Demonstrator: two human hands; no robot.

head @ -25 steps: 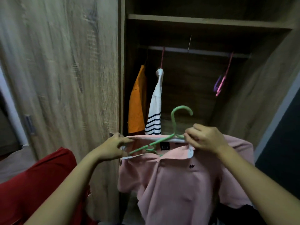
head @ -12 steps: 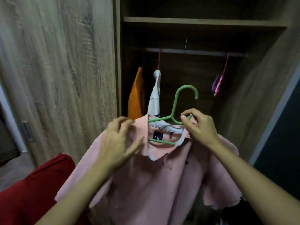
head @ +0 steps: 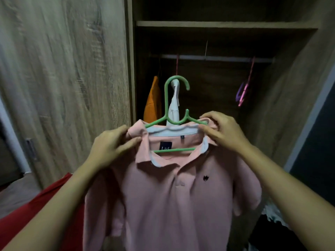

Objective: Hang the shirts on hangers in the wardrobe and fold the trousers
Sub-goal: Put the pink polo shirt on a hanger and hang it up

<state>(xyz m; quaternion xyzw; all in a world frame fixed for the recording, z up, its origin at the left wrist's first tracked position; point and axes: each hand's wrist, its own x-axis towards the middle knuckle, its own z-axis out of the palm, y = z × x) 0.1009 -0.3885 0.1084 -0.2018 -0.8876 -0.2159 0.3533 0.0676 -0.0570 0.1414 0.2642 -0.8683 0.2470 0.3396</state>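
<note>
Both hands, left hand (head: 110,145) and right hand (head: 222,132), pinch the pink shirt's (head: 163,196) shoulders over the green hanger (head: 167,98), before the wardrobe rail (head: 226,58).

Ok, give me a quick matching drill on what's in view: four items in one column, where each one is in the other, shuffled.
1 pink polo shirt
2 orange shirt
3 pink and purple hangers
4 red garment

A hanging at the left end of the rail
B low at the left edge of view
C on the green hanger, gripped by left hand and right hand
D hanging empty toward the rail's right end

Pairs: 1-C, 2-A, 3-D, 4-B
</note>
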